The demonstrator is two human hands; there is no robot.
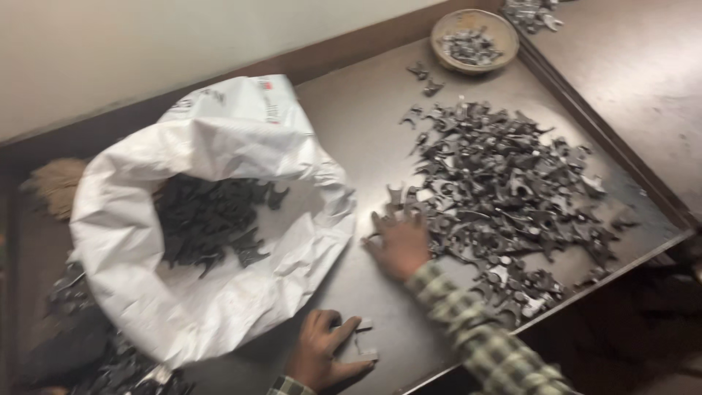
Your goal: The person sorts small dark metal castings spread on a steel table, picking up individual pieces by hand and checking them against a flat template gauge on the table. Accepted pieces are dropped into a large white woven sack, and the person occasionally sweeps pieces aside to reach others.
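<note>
dark brown metal worktable (365,139) against a pale wall; 1 white woven sack (219,146), mouth rolled open, small red and dark print near its top, holds dark metal parts (208,219). right hand (398,245), fingers spread flat, touches the loose parts heap (504,190); left hand (322,351) pinches 1 small flat piece (363,340) at the table's near edge. 1 round shallow bowl (474,38) of parts at the far corner.

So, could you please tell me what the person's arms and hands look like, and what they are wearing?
Both hands are bare, with no gloves, rings or watch visible. The right hand comes out of a long sleeve in a green, grey and cream plaid. At the left hand only a sliver of the same plaid cuff shows.
</note>
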